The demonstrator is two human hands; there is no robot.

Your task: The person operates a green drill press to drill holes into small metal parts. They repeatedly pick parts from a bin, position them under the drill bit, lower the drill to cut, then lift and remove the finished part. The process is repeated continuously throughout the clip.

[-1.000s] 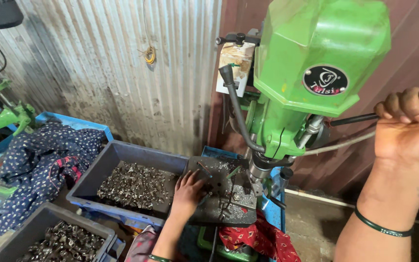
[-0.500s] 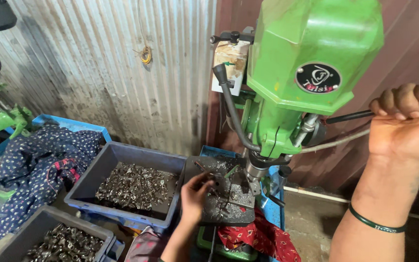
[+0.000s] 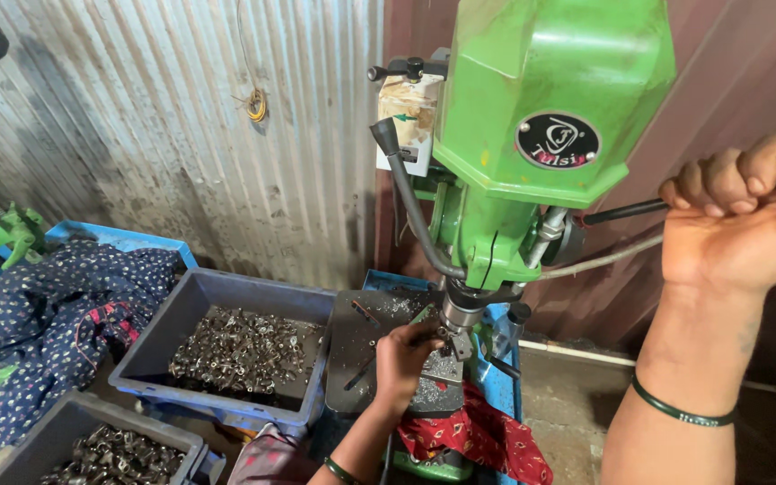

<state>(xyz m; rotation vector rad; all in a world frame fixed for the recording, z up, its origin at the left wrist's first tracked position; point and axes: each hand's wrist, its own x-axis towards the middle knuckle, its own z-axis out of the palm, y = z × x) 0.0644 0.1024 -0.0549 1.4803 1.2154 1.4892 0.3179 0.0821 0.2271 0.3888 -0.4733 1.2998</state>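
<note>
In the head view we stand at a green drill press (image 3: 550, 117). Our right hand (image 3: 734, 224) is well to the right of the drill head, its grip closed around the black feed lever (image 3: 626, 212), which runs roughly level from the hand back toward the press. Our left hand (image 3: 403, 355) is just under the chuck (image 3: 460, 314), fingers closed on a small metal part that they mostly hide; we cannot tell its shape. It sits on the drill plate (image 3: 361, 346), right below the spindle.

To do this well, we judge that the left hand should pin the part flat and keep the fingers beside the bit rather than beneath it, while the right hand pulls the lever evenly, without jerks.

The spindle's long axis stands upright and points down at the part. The lever's axis lies nearly horizontal, its handle end toward our right.

Left of the press, a grey bin (image 3: 226, 350) holds many small metal pieces, with a dark patterned cloth (image 3: 56, 305) beyond it. A red cloth (image 3: 478, 431) lies below the plate.
</note>
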